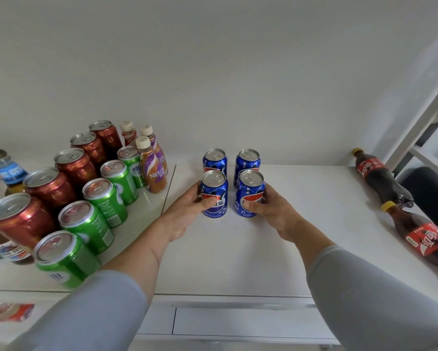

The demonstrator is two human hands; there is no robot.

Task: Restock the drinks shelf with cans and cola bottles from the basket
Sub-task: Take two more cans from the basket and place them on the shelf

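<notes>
Several blue cola cans stand in a square on the white shelf (301,224). My left hand (187,211) grips the front left blue can (214,191), which stands on the shelf. My right hand (271,209) grips the front right blue can (249,192), also standing. Behind them stand two more blue cans, the back left can (215,159) and the back right can (247,160), untouched. Two cola bottles stand at the shelf's right side, the far bottle (380,176) and the near bottle (425,239). No basket is in view.
Left of a thin divider (168,188) stand rows of red cans (51,186) and green cans (106,198), with small coffee bottles (152,168) at the back. More bottles sit at the far left edge. A white frame post (420,117) rises at the right.
</notes>
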